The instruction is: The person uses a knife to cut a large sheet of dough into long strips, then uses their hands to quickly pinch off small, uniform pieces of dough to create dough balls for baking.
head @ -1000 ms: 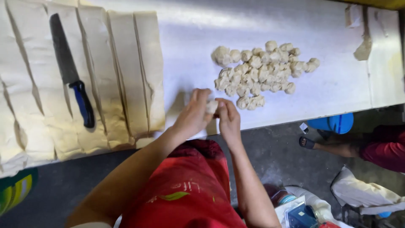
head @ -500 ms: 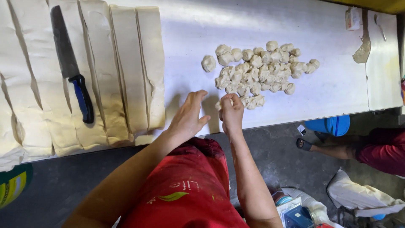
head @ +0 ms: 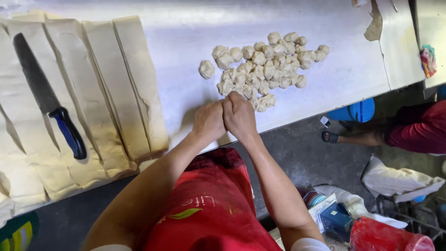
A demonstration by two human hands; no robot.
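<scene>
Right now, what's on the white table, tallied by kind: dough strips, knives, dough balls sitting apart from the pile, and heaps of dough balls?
Long dough strips: at least 5, more run off the left edge
Knife with blue handle: 1
Dough ball apart from the heap: 1
Heap of dough balls: 1, pieces too crowded to count
Total: at least 8 on the white table

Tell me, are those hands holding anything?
It cannot be told: the left hand and right hand are fisted together on the table, hiding anything between them.

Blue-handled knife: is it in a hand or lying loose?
Lying loose. The dark-bladed, blue-handled knife rests flat on the cut strips of pale dough, apart from both hands.
</scene>
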